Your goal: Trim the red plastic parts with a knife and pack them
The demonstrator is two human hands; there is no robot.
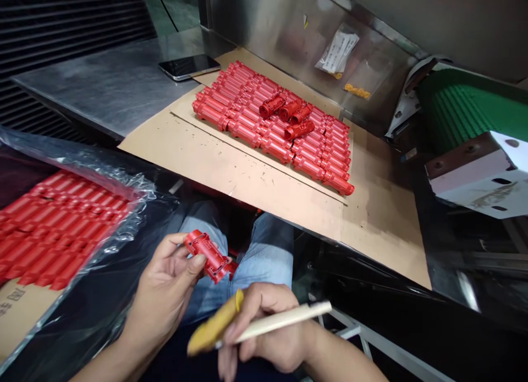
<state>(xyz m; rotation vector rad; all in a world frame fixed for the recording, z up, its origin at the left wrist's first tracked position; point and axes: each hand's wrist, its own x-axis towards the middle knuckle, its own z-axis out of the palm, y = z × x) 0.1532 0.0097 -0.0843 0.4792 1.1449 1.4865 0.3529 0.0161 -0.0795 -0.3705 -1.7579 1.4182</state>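
Rt hand point(264, 330) nearest cam, fingers point(251, 305) pinching cream stick point(284, 320) w/ yellow pad point(214, 328) at its left end. Pad's just below red part point(210, 255), not touching from what I see. Lt hand point(165, 294) holds that part over jeans point(264, 250), thumb point(193, 266) pressed on it, fingers curled behind. Near left: more red parts point(53, 228) in clear bag point(124, 173). Far: red rows point(264, 123) on cardboard point(231, 173), 4 loose pcs point(286, 112) on top. Phone point(188, 67) on steel table point(103, 85) far left; green belt point(457, 107) right.
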